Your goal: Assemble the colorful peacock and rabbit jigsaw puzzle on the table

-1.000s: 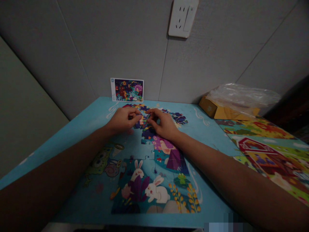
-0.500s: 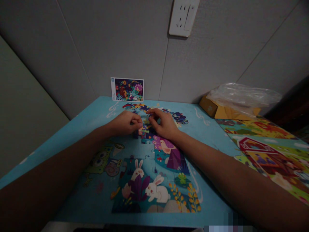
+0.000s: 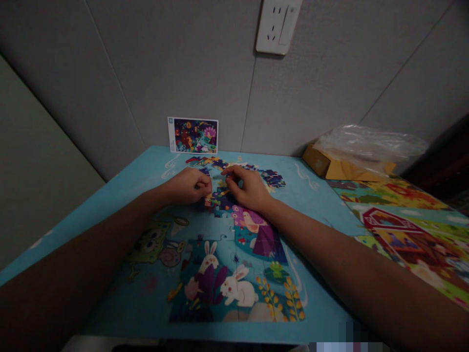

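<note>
My left hand [image 3: 191,186] is closed in a pinch on a small puzzle piece [image 3: 208,201], just past the far edge of the joined puzzle. My right hand [image 3: 248,187] rests beside it, thumb and forefinger apart, over the far part of the puzzle; nothing shows between its fingers. Nearer to me lies the joined part of the jigsaw puzzle [image 3: 220,254], with white rabbits, a frog and a pink-purple bird. Beyond the hands, loose puzzle pieces [image 3: 271,179] are heaped, some hidden behind the fingers.
A picture card [image 3: 196,136] leans on the wall at the back. To the right stand a yellow box [image 3: 318,161] with clear plastic wrap [image 3: 370,144] and a farm-scene picture [image 3: 406,230]. A wall socket [image 3: 279,27] sits above the blue table [image 3: 315,205].
My left hand has shifted slightly left, with the puzzle piece at its fingertips. My right hand has stayed almost in place.
</note>
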Demonstrator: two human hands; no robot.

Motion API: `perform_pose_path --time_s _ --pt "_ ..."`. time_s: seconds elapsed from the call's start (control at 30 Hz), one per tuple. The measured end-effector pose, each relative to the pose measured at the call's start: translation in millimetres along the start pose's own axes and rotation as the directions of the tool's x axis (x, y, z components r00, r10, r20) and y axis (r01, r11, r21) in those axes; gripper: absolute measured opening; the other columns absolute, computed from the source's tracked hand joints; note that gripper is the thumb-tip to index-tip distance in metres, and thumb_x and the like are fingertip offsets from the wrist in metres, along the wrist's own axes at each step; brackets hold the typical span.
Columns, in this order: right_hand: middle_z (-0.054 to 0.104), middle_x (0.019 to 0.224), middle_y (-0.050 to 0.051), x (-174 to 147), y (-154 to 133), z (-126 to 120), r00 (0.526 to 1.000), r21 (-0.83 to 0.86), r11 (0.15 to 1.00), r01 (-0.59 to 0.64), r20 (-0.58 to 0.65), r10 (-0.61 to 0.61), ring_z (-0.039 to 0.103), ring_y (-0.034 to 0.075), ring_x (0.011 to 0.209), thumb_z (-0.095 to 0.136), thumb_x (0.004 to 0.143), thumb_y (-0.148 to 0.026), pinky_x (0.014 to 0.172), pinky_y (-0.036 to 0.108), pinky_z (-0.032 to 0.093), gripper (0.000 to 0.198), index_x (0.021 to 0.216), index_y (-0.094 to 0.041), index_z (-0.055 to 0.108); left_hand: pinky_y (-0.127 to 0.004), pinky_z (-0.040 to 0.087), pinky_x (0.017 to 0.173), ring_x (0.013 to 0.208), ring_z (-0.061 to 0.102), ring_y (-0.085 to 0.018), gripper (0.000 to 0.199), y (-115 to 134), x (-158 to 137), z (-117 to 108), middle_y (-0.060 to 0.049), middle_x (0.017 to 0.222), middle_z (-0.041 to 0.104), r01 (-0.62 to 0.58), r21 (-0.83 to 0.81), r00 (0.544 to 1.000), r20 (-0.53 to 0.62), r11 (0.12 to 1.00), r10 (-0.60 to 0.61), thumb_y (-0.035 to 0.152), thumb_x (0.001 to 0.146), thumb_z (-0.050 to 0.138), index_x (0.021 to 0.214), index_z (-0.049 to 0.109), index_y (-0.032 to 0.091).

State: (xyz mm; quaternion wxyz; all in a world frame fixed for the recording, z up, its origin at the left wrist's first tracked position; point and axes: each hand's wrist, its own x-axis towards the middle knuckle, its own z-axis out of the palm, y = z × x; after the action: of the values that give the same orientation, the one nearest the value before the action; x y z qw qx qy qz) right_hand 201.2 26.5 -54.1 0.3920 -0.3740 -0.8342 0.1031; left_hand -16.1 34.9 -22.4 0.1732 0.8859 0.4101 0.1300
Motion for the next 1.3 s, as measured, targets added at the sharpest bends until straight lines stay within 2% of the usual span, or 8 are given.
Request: perform_pose_path --time_s 0.2,0.37,0.5,0.57,0.63,0.87,1.3 --pt "0.065 0.068 0.0 1.0 -1.2 -0.1 1.0 -0.003 1.0 0.003 0.005 -0.003 0.061 0.015 0.064 0.052 0.087 -0.017 0.068 0.026 0.043 0.022 0.103 -0.015 0.067 -0.025 0.035 0.059 0.058 0.051 -0.013 0.024 0.0 -0.3 -0.4 -0.001 0.06 0.06 -0.013 0.067 0.999 0.037 0.998 0.011 0.028 0.081 0.055 0.064 0.069 0.016" --pt "0.068 0.071 0.001 1.9 -2.2 -1.3 0.999 0.021 1.0 0.014 0.042 -0.015 0.059 0.014 0.064 0.055 0.085 -0.017 0.067 0.026 0.043 0.016 0.092 -0.016 0.069 -0.027 0.038 0.068 0.067 0.056 -0.015 0.023 1.7 -1.2 -0.2 -0.002 0.065 0.065 -0.063 0.121 0.997 0.05 0.991 0.057 0.027 0.083 0.058 0.065 0.071 0.019" --pt "0.067 0.072 0.001 1.4 -0.7 -1.3 0.984 0.09 0.987 0.135 0.105 -0.144 0.06 0.014 0.067 0.064 0.082 -0.02 0.068 0.025 0.043 0.009 0.086 -0.016 0.071 -0.027 0.037 0.066 0.066 0.057 -0.015 0.02 3.0 -1.4 -0.1 -0.002 0.067 0.065 -0.048 0.156 0.998 0.051 0.987 0.04 0.026 0.083 0.06 0.068 0.073 0.019" --pt "0.065 0.069 0.0 1.3 0.3 -0.7 0.953 0.143 0.965 0.222 0.179 -0.245 0.058 0.013 0.066 0.068 0.08 -0.021 0.068 0.025 0.043 0.006 0.083 -0.017 0.072 -0.026 0.037 0.065 0.065 0.056 -0.015 0.019 3.4 -1.4 -0.6 -0.002 0.068 0.066 -0.047 0.172 0.998 0.052 0.984 0.038 0.025 0.082 0.061 0.069 0.074 0.019" --pt "0.062 0.067 -0.001 1.3 0.8 -0.1 0.922 0.19 0.947 0.259 0.243 -0.301 0.057 0.012 0.064 0.07 0.079 -0.021 0.068 0.025 0.042 0.005 0.082 -0.017 0.072 -0.026 0.037 0.064 0.065 0.057 -0.015 0.017 3.7 -1.3 -1.1 -0.002 0.068 0.066 -0.044 0.171 0.998 0.054 0.984 0.035 0.024 0.081 0.061 0.07 0.074 0.019" --pt "0.059 0.066 -0.002 1.9 1.0 1.0 0.919 0.158 0.957 0.243 0.28 -0.279 0.053 0.012 0.064 0.07 0.08 -0.019 0.068 0.024 0.041 0.002 0.081 -0.017 0.072 -0.028 0.039 0.066 0.07 0.059 -0.017 0.016 3.5 -1.2 -0.7 -0.003 0.073 0.068 -0.015 0.18 0.999 0.039 0.984 0.008 0.028 0.08 0.063 0.072 0.073 0.019" --pt "0.066 0.07 -0.001 2.5 1.9 2.5 0.937 0.077 0.979 0.189 0.286 -0.203 0.057 0.012 0.067 0.067 0.085 -0.015 0.069 0.024 0.04 0.007 0.085 -0.017 0.073 -0.026 0.037 0.06 0.063 0.056 -0.016 0.02 0.4 -1.3 0.8 -0.003 0.068 0.065 -0.01 0.135 1.0 0.021 0.991 0.007 0.031 0.08 0.062 0.065 0.07 0.019"
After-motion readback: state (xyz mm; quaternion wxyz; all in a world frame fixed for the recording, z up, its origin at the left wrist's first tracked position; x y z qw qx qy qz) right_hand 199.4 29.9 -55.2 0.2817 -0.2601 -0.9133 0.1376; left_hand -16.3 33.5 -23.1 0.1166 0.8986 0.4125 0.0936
